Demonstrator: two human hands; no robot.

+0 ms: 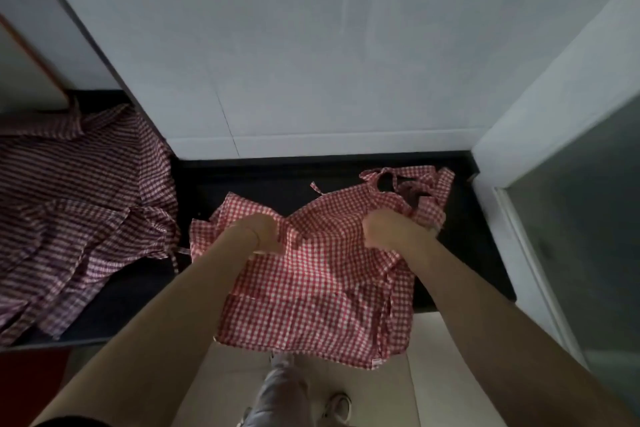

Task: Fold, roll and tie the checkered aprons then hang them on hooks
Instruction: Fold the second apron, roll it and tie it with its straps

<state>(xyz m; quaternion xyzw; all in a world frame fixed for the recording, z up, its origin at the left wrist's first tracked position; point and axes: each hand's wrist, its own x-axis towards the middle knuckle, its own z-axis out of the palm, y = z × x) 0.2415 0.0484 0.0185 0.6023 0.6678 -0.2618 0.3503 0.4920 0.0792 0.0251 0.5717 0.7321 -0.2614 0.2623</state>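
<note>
- Head view: red-white checkered apron (322,288) spread w/ its upper part on the black countertop (277,184), lower part hanging off the front edge toward the floor; prob. laid there so the flat surface carries the cloth while it gets folded
- Left hand (261,230) has fingers curled into a bunch of cloth near the apron's top-left edge; right hand (388,227) does the same near the top-right, just below the straps
- Both grips sit abt level, well apart, cloth sagging between them – looks like holding 2 matching points to line up a fold, fold not yet made
- Apron ties (415,187) lie in a loose tangle on the counter beyond the right hand, close to the white wall (311,62); left out of the way for now, needed later for tying
- 2nd checkered apron (76,204), darker, crumpled on the counter at left, apart from the hands – prob. waiting its turn
- No hooks visible here
</note>
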